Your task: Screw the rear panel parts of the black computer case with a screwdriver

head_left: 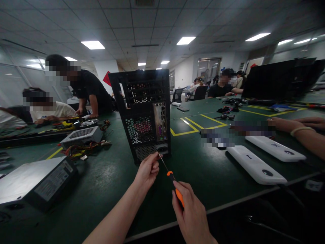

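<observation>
A black computer case (138,110) stands upright on the green table, its rear side with ports and perforated panels facing me. At its bottom sits a power supply (146,150) with a socket. My right hand (189,206) grips the orange and black handle of a screwdriver (179,195), whose thin shaft points up and left. My left hand (149,169) is closed in a pinch at the screwdriver's tip, just in front of the case's lower edge. Whatever lies between those fingertips is too small to make out.
Two loose power supplies (38,183) with cables lie on the left. To the right are two white power banks (256,164), another person's hand (284,125) and dark monitors (281,79). Yellow tape (186,132) marks the table (101,193). Two people work at the far left.
</observation>
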`<state>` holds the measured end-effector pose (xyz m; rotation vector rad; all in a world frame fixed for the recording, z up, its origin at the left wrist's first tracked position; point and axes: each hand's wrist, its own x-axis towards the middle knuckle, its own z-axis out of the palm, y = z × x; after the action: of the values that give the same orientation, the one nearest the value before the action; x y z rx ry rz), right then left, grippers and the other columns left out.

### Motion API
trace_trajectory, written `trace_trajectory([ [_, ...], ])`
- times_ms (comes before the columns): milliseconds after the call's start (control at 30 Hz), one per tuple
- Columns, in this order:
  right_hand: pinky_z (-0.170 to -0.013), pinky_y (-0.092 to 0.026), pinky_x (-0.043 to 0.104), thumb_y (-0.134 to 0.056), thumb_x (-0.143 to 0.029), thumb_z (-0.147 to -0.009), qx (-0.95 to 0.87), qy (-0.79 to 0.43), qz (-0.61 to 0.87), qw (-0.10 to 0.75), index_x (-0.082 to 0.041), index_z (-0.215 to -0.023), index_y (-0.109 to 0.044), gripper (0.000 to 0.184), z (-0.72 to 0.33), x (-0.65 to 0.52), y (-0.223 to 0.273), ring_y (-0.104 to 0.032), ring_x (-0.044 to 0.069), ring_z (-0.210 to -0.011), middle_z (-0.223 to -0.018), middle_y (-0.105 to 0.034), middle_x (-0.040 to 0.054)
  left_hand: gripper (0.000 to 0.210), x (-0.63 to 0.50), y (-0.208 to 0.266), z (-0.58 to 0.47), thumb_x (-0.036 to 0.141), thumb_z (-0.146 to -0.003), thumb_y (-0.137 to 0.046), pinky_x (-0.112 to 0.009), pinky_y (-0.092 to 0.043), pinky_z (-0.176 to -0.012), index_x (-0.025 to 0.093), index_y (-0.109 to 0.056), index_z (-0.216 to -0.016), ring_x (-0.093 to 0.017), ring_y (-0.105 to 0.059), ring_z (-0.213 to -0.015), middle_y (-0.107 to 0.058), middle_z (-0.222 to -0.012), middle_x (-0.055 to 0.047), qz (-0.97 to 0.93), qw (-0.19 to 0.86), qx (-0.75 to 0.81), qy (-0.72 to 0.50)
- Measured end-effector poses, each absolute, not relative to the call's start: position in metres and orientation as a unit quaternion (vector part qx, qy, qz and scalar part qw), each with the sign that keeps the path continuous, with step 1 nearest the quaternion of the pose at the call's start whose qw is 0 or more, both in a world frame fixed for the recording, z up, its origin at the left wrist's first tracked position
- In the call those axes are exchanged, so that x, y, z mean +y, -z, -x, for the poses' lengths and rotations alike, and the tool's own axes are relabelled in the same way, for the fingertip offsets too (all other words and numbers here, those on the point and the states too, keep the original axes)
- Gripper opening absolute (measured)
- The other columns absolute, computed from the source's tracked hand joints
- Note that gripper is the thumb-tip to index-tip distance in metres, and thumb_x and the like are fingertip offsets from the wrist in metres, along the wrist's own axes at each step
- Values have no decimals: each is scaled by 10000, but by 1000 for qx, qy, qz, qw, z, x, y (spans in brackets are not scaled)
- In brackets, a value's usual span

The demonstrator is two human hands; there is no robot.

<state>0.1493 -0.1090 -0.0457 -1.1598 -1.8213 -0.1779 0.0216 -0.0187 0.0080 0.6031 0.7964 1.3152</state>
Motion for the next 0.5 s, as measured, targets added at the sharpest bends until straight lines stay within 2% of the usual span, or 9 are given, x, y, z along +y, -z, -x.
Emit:
trace_trajectory([
  [133,-570,-497,286,-323,-170,-833,-744,55,491,449,-150,-1057,-410,242,-150,-110,40,-583,164,-703,-896,-545,101,93,-17,-4,-24,170,-694,-564,-91,-161,-282,93,-513,-701,30,-281,-354,-549,-688,-19,-283,662,375,-585],
  [267,-587,-493,297,-319,-185,-835,-740,29,507,441,-160,-1058,-407,240,-154,-109,37,-578,166,-705,-889,-542,88,127,-15,0,-25,199,-689,-573,-114,-152,-296,89,-546,-747,24,-312,-372,-592,-854,-82,-335,659,387,-552],
  [500,-612,-481,317,-323,-207,-837,-720,22,544,430,-173,-1034,-418,222,-168,-99,29,-571,172,-703,-870,-544,73,297,-10,0,-24,178,-664,-591,-147,-154,-318,97,-573,-949,10,-341,-400,-566,-1044,-136,-373,666,405,-503],
])
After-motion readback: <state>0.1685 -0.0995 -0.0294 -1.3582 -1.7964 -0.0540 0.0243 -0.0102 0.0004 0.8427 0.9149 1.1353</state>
